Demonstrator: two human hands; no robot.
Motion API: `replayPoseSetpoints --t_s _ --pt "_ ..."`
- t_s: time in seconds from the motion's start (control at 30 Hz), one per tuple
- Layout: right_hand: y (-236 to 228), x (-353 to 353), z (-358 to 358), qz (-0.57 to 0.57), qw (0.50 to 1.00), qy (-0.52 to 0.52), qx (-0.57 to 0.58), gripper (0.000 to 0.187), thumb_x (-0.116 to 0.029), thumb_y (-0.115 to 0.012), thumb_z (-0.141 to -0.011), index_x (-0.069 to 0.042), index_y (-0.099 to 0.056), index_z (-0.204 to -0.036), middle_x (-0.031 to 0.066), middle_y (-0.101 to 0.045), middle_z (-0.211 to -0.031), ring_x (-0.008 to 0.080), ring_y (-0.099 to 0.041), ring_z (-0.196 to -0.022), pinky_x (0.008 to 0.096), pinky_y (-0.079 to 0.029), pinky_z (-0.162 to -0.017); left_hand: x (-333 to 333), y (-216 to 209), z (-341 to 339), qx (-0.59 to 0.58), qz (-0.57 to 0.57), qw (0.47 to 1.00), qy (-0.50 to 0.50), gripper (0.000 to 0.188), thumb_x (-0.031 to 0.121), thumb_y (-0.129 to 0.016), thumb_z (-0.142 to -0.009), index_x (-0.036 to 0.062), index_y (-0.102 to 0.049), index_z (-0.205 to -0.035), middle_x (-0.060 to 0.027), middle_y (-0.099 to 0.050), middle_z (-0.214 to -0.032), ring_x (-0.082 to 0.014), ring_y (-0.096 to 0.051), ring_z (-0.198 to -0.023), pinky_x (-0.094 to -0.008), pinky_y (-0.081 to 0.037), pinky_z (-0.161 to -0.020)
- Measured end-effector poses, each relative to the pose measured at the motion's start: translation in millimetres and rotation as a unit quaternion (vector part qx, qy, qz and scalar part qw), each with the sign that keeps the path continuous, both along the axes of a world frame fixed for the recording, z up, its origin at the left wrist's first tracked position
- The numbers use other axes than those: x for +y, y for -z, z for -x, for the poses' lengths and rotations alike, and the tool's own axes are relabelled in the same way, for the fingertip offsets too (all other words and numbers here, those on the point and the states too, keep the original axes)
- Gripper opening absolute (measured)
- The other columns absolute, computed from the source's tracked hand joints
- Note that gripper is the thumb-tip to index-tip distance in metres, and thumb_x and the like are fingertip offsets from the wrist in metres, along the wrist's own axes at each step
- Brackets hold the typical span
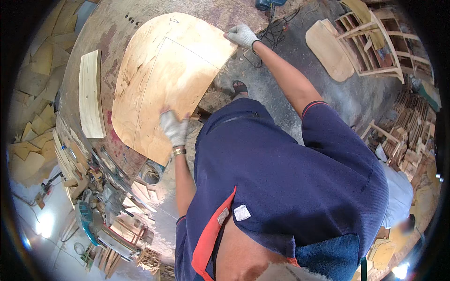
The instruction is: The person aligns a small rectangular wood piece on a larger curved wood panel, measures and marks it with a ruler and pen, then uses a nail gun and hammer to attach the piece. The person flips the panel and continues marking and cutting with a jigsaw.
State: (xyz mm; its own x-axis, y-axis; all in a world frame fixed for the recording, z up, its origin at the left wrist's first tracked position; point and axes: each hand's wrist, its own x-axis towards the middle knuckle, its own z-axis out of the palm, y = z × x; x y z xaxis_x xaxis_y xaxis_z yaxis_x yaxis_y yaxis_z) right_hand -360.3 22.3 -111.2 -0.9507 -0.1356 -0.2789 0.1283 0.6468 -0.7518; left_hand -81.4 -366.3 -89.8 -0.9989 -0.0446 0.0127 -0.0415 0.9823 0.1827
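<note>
A large pale plywood panel (164,79) with rounded corners and pencil lines lies on the worn workbench (101,35). My right hand (242,35), in a white knit glove, holds the panel's far right corner. Its fingertips rest on the top face, and the underside of the grip is hidden. My left hand (174,127), gloved too and slightly blurred, is at the panel's near edge with fingers apart. Whether it presses on the wood or hovers just over it, I cannot tell.
A curved wood strip (92,93) lies left of the panel. A teal power saw (89,225) stands at lower left among offcuts. Cables (276,30) trail beyond the bench's right edge. Another rounded panel (328,51) and wooden frames (375,42) stand at right. Another person (398,192) is behind me.
</note>
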Motion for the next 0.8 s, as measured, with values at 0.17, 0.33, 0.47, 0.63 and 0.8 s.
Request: replayPoseSetpoints --t_s 0.17,0.33,0.47,0.63,0.8 --pt "-1.6 -5.2 -9.7 -0.002 0.999 -0.006 0.031 0.037 -0.043 -0.069 -0.09 -0.008 -0.079 -0.097 0.0108 -0.07 -0.072 0.0201 -0.067 -0.069 0.0394 -0.052 -0.069 54.6 1.8 19.6 -0.058 0.026 0.997 0.047 0.093 0.026 -0.084 -0.073 0.0041 -0.04 -0.152 -0.0244 -0.033 -0.161 -0.0461 -0.028 -0.149 -0.0538 -0.026 -0.121" --pt "0.4 1.1 -8.9 0.029 0.999 -0.042 -0.008 0.035 -0.038 -0.067 -0.09 -0.005 -0.077 -0.095 0.016 -0.07 -0.078 0.0247 -0.067 -0.073 0.0424 -0.051 -0.07 43.4 12.0 17.2 -0.019 0.014 0.997 0.078 0.092 0.027 -0.084 -0.074 0.0045 -0.04 -0.152 -0.0249 -0.033 -0.16 -0.0459 -0.03 -0.148 -0.0543 -0.026 -0.122" --pt "0.6 2.7 -10.6 0.035 0.998 -0.038 0.045 0.035 -0.037 -0.067 -0.087 -0.004 -0.076 -0.096 0.0187 -0.071 -0.083 0.0299 -0.068 -0.076 0.0442 -0.051 -0.072 41.2 17.7 15.9 -0.022 -0.003 0.997 0.068 0.093 0.027 -0.083 -0.074 0.0045 -0.04 -0.153 -0.0252 -0.033 -0.16 -0.0462 -0.031 -0.148 -0.0533 -0.027 -0.122" --pt "4.4 -0.7 -16.7 0.089 0.993 -0.003 0.081 0.037 -0.035 -0.066 -0.083 0.001 -0.071 -0.087 0.0223 -0.068 -0.081 0.034 -0.066 -0.075 0.0447 -0.051 -0.073 45.2 10.7 17.8 -0.008 -0.012 0.997 0.071 0.087 0.027 -0.083 -0.074 0.0037 -0.046 -0.149 -0.0261 -0.04 -0.156 -0.0434 -0.035 -0.146 -0.0513 -0.028 -0.121" --pt "13.8 1.2 -14.3 0.094 0.994 -0.045 0.039 0.028 -0.022 -0.065 -0.094 0.005 -0.074 -0.097 0.0044 -0.068 -0.077 0.0128 -0.057 -0.071 0.0328 -0.047 -0.065 69.5 -4.0 5.7 0.026 -0.05 0.996 -0.067 0.074 0.032 -0.084 -0.075 0.0039 -0.056 -0.137 -0.0239 -0.051 -0.147 -0.0402 -0.046 -0.138 -0.0475 -0.039 -0.113"
